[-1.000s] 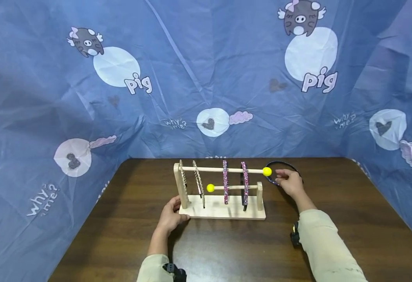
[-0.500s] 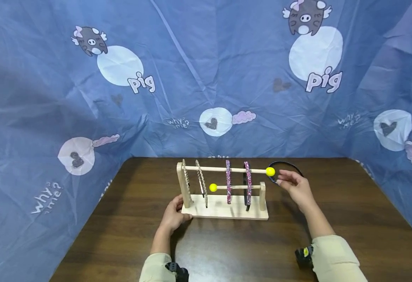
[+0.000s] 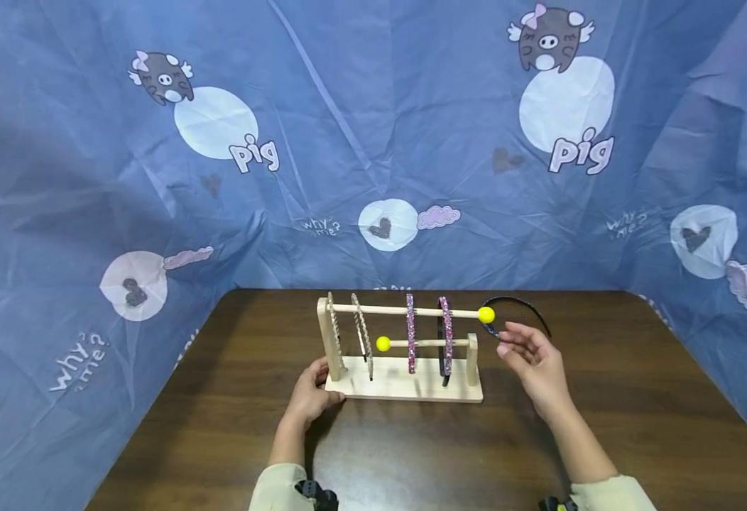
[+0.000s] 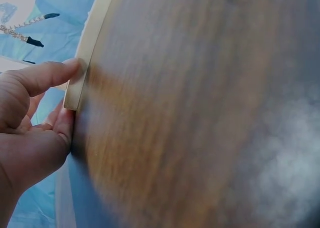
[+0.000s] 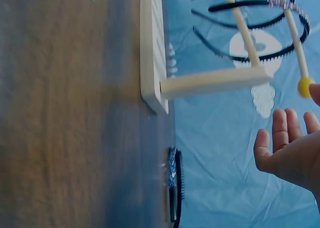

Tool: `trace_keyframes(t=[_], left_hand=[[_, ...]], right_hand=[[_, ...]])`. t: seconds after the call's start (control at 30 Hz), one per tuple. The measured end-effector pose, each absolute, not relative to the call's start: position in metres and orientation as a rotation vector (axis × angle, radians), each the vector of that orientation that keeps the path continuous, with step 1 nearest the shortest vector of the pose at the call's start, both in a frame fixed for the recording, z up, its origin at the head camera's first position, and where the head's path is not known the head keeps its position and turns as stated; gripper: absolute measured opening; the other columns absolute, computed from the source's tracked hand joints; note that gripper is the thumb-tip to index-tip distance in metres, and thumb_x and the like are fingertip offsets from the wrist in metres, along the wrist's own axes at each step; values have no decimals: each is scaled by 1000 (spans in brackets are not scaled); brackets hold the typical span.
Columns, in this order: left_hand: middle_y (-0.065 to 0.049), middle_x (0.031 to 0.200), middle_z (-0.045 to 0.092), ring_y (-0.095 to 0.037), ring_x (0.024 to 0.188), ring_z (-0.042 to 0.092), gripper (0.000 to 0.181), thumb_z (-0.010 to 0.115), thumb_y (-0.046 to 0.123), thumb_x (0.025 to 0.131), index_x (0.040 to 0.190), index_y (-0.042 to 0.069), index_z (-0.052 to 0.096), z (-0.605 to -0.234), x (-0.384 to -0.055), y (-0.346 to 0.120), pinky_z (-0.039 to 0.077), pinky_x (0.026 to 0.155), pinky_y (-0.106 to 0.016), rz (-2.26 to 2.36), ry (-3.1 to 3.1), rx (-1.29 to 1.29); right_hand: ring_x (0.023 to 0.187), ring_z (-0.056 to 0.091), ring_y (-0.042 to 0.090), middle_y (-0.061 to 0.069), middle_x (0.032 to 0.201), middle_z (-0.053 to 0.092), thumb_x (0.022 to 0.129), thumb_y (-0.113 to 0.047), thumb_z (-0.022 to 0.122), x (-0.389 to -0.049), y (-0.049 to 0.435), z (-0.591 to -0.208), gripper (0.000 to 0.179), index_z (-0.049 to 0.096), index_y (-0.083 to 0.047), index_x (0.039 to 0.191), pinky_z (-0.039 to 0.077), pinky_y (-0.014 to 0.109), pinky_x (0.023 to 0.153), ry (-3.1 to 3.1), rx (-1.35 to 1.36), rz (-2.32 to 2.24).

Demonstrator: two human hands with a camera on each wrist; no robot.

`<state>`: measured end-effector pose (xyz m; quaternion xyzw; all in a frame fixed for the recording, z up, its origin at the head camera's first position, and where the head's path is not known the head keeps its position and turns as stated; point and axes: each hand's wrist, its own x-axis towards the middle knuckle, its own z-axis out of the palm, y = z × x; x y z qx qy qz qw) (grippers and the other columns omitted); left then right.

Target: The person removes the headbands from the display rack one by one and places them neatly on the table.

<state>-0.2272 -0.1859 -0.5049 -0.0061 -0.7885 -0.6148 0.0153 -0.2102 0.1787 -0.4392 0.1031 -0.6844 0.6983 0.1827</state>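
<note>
A pale wooden headband stand (image 3: 399, 387) with two bars stands on the table. My left hand (image 3: 309, 392) grips the left end of its base, with the thumb (image 4: 55, 73) on the edge in the left wrist view. Two beaded, light-coloured headbands (image 3: 362, 333) hang on the upper bar at the left. Farther right, two pink glittery headbands (image 3: 410, 341) hang around both bars. My right hand (image 3: 542, 372) is in the air just right of the stand, holding nothing, its fingers loosely bent below the yellow ball (image 3: 486, 314) at the upper bar's end.
Behind my right hand, a dark glittery headband (image 5: 172, 175) lies on the brown table (image 3: 412, 454). A second yellow ball (image 3: 383, 343) caps the lower bar's left end. A blue patterned cloth (image 3: 322, 142) hangs behind the table.
My right hand has drawn back from beside the upper bar's yellow ball, toward me, and its fingers have spread. My left hand has stayed on the base, and the headbands hang as before.
</note>
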Motion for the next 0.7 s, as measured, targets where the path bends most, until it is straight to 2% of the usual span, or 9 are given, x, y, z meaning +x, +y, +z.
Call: trace_keyframes(t=[0.37,0.7], left_hand=[[-28,116,53,-37,103,52,74,65,-23,58,128,-8,46,-508,-228,-185,46,76,-37,-1911,-2457,15],[-28,117,53,-37,104,51,74,65,-22,58,128,-8,47,-508,-229,-184,45,82,-42,-1917,-2446,24]], right_hand=[[93,58,21,27,105,56,82,11,59,-190,153,-443,40,45,18,119,45,25,82,-1884,502,2082],[95,56,25,28,107,55,81,11,60,-192,136,-450,40,47,15,118,46,26,81,-1876,567,2151]])
